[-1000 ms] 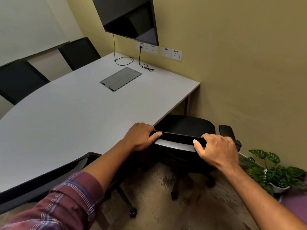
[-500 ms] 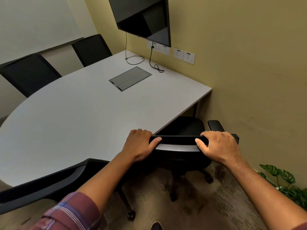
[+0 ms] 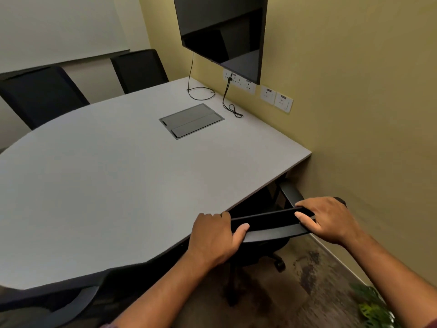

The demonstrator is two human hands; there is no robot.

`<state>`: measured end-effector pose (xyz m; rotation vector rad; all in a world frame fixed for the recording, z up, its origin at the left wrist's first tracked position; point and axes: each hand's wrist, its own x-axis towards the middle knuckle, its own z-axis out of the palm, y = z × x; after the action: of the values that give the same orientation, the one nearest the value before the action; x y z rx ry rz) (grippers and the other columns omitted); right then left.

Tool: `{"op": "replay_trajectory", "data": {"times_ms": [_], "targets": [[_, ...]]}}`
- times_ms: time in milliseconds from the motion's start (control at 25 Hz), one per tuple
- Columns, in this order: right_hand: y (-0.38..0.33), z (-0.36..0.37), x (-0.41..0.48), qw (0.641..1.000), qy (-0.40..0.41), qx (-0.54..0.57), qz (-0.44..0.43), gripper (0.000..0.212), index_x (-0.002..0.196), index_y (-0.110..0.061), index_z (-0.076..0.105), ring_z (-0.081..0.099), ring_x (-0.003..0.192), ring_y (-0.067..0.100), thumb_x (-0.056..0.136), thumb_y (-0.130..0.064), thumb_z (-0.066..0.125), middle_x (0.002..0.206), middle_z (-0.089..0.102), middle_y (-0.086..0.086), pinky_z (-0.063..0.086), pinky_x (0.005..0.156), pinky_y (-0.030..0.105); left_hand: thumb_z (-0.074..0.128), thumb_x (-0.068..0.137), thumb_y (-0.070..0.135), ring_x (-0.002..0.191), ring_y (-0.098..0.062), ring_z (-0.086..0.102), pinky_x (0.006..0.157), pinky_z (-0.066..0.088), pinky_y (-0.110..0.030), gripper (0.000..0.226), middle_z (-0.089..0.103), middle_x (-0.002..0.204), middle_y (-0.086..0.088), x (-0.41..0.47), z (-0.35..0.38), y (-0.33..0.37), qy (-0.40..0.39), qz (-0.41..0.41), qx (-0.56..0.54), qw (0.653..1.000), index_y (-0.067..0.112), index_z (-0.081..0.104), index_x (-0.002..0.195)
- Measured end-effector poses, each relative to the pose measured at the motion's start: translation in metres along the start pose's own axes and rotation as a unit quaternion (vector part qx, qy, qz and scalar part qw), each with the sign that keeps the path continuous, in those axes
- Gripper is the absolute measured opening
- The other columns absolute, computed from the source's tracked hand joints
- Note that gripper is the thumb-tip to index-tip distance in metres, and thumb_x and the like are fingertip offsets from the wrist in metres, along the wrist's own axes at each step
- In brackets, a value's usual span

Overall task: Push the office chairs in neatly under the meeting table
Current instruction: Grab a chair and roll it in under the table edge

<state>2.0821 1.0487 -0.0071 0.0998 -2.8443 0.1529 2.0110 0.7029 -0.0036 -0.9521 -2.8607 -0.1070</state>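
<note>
A black office chair (image 3: 272,223) stands at the near right edge of the grey meeting table (image 3: 118,185), its seat mostly hidden under the tabletop. My left hand (image 3: 212,235) grips the left end of the chair's backrest top. My right hand (image 3: 328,221) grips the right end. One armrest (image 3: 289,191) shows beside the wall. A second black chair (image 3: 59,301) sits at the table's near left edge. Two more chairs (image 3: 42,95) (image 3: 139,69) stand tucked in at the far side.
A yellow wall (image 3: 366,114) runs close along the right, with sockets (image 3: 276,98) and a mounted screen (image 3: 224,31). Cables (image 3: 231,107) lie on the table near a grey cable hatch (image 3: 191,120). A potted plant (image 3: 371,306) stands on the floor at the lower right.
The chair has rolled forward under the table with both hands on its backrest. Its seat, visible before, is now almost hidden. My view has moved closer to the table.
</note>
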Motion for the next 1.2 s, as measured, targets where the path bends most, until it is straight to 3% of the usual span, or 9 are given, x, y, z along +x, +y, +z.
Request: {"op": "replay_trajectory", "data": {"times_ms": [160,360,560,840,1000,1200], "targets": [[0.032,-0.001,0.023,0.999,-0.023,0.010,-0.042,0.055,0.110,-0.020,0.079,0.075,0.089,0.024,0.101,-0.059,0.041,0.099,0.081,-0.003,0.058,0.077,0.044,0.014,0.102,0.080,0.062,-0.028,0.058,0.067,0.035,-0.042,0.072,0.063,0.070,-0.003,0.012,0.000,0.023,-0.011,-0.020,-0.004,1.000,0.020,0.047,0.081],[0.076,0.005,0.050,0.994,-0.007,0.005,-0.105,0.056,0.115,-0.015,0.080,0.077,0.095,0.025,0.102,-0.056,0.044,0.107,0.082,0.000,0.057,0.083,0.041,-0.003,0.097,0.084,0.066,-0.028,0.056,0.073,0.046,-0.046,0.090,0.062,0.074,-0.004,0.024,0.003,0.059,-0.010,-0.079,-0.020,0.997,0.018,0.058,0.088],[0.114,0.009,0.088,0.988,-0.010,0.016,-0.155,0.058,0.114,-0.014,0.081,0.078,0.098,0.028,0.101,-0.056,0.043,0.108,0.082,0.002,0.058,0.084,0.043,0.011,0.100,0.083,0.064,-0.024,0.046,0.066,0.039,-0.043,0.076,0.054,0.072,-0.001,0.048,0.005,0.090,-0.014,-0.131,-0.014,0.991,0.020,0.050,0.084],[0.153,0.027,0.137,0.979,-0.014,0.045,-0.197,0.057,0.112,-0.017,0.080,0.077,0.093,0.027,0.101,-0.059,0.044,0.102,0.082,0.000,0.061,0.078,0.046,0.018,0.098,0.085,0.061,-0.018,0.057,0.066,0.050,-0.040,0.077,0.059,0.067,0.007,0.084,0.013,0.109,-0.008,-0.209,-0.023,0.978,0.023,0.060,0.079],[0.165,0.032,0.166,0.975,-0.031,0.055,-0.214,0.063,0.113,-0.018,0.080,0.077,0.095,0.023,0.102,-0.064,0.039,0.104,0.082,-0.003,0.060,0.081,0.042,0.021,0.098,0.085,0.060,-0.017,0.056,0.066,0.049,-0.039,0.075,0.058,0.066,0.008,0.105,0.013,0.113,-0.004,-0.240,-0.019,0.971,0.025,0.059,0.076],[0.157,0.041,0.175,0.973,-0.030,0.066,-0.218,0.080,0.113,-0.022,0.080,0.076,0.091,0.020,0.103,-0.075,0.020,0.102,0.082,-0.005,0.058,0.079,0.041,0.024,0.099,0.084,0.068,-0.015,0.063,0.074,0.053,-0.040,0.076,0.069,0.073,0.007,0.109,0.013,0.093,0.002,-0.260,-0.034,0.965,0.025,0.071,0.088]]}}
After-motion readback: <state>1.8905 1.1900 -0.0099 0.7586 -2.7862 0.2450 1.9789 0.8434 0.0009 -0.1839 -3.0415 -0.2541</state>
